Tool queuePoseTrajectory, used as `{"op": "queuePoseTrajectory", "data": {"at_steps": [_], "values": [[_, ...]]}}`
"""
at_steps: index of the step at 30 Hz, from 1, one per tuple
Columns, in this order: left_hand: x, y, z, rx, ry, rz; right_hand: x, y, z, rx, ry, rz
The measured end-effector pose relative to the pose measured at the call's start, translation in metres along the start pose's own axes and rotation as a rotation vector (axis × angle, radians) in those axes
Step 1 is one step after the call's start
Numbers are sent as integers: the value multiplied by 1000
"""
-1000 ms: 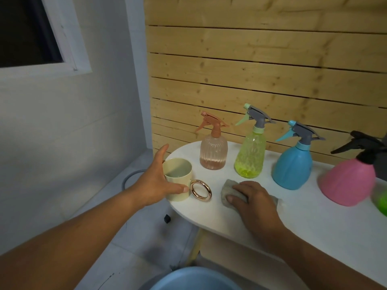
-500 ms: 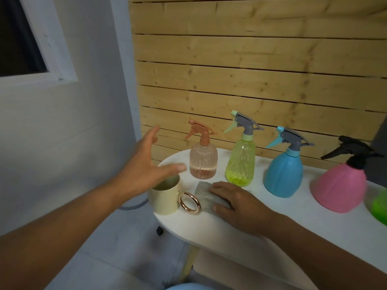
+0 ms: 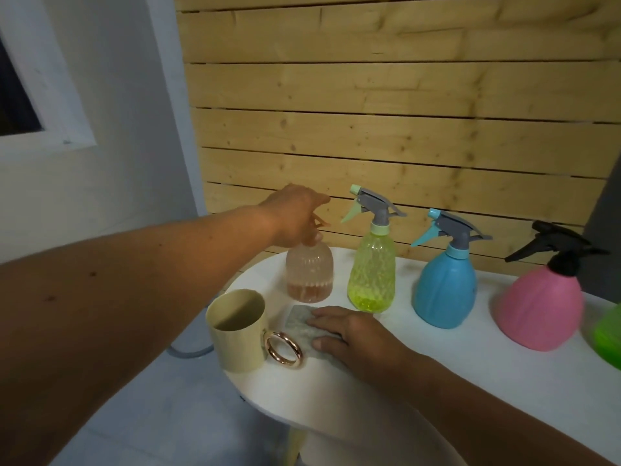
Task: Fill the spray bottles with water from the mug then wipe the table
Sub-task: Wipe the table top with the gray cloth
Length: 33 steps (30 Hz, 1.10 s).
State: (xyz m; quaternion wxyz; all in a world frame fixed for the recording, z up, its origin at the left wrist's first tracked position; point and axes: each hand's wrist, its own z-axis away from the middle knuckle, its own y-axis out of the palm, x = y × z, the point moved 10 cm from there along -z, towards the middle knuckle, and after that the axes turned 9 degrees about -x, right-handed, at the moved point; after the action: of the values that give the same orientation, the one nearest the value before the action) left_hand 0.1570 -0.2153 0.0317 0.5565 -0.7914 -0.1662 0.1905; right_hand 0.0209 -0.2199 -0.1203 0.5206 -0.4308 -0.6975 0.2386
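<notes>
Four spray bottles stand in a row on the white table (image 3: 470, 381): pink (image 3: 541, 307), blue (image 3: 445, 290), yellow-green (image 3: 371, 274) and peach (image 3: 309, 277). Near the table's left end stands the cream mug (image 3: 238, 334), and just beside its gold ring handle lies the grey cloth (image 3: 304, 326). On that cloth the right hand (image 3: 353, 338) presses flat, fingers straight. Fingers of the left hand (image 3: 295, 218) curl round the peach bottle's top.
</notes>
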Motion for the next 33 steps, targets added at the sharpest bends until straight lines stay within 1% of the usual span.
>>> {"op": "queuePoseTrajectory", "data": {"at_steps": [3,5,7,10,12,14,20,22,26,27,28,29,33], "values": [[11,14,-2,82,3,-102,1,3,-8,-14,-7,-12],[19,18,-2,143,-13,-91,5,5,-13,-42,-18,-3],[19,17,-4,170,-4,-96,7,4,-18,-112,-27,30],[13,5,-7,150,38,-134,8,4,-22,-152,-12,-32],[14,-1,-9,155,51,-114,7,6,-27,-127,6,-87],[16,-12,-10,153,58,-71,4,10,-37,-108,17,-72],[23,-76,-24,54,43,-33,2,30,-74,-67,57,40],[26,-90,-30,29,44,-21,-8,40,-96,-61,107,72],[30,-98,-34,-11,46,-15,-39,41,-140,-194,196,256],[32,-97,-34,-10,45,-7,-41,40,-144,-200,203,326],[34,-95,-34,-9,44,1,-38,38,-145,-197,179,400],[36,-91,-34,-2,44,2,-34,37,-143,-204,156,415],[35,-75,-33,26,63,1,-7,33,-100,-175,63,291]]}}
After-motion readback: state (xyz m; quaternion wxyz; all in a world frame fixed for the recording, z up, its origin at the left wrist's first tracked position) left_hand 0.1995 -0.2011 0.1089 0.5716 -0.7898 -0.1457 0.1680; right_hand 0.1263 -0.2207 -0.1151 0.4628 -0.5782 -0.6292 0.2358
